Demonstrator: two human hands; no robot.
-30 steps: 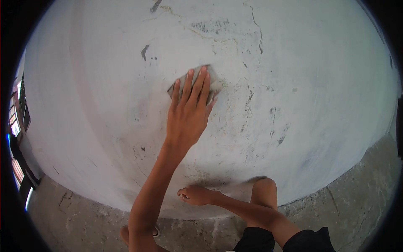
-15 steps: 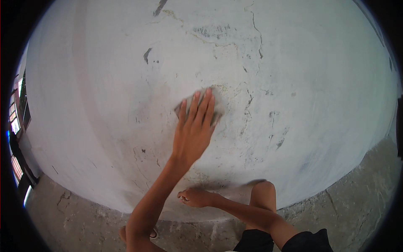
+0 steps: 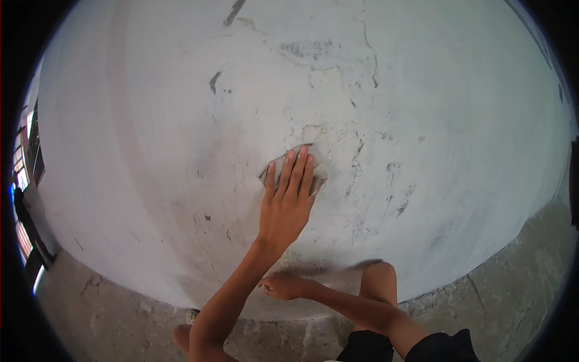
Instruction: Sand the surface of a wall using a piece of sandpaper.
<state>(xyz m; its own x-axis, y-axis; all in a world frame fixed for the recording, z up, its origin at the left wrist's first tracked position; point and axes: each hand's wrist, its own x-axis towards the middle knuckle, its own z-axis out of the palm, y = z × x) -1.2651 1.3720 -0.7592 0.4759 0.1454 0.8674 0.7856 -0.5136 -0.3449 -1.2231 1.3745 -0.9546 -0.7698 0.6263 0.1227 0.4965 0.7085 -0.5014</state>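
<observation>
My left hand [image 3: 286, 208] lies with outstretched fingers over a creased, greyish sheet of sandpaper [image 3: 318, 171], pressing it to the white wall [image 3: 458, 120]. Angular corners of the sheet stick out on both sides of the fingers. Lower down, my right hand [image 3: 282, 286] is closed with curled fingers close to the wall, beside my left forearm. What it holds, if anything, is hidden. Around the sandpaper, the wall has cracks [image 3: 358, 151], dark scuffs and patches of worn paint.
A rough concrete floor [image 3: 120, 314] meets the wall's foot along a curved line. My bent knee [image 3: 379, 280] is close to the wall at the lower right. At the far left edge are bright window panes [image 3: 23, 178] and a dark upright shape [image 3: 30, 223].
My left hand and the sandpaper have moved down and slightly to the right across the wall. My right hand has barely moved.
</observation>
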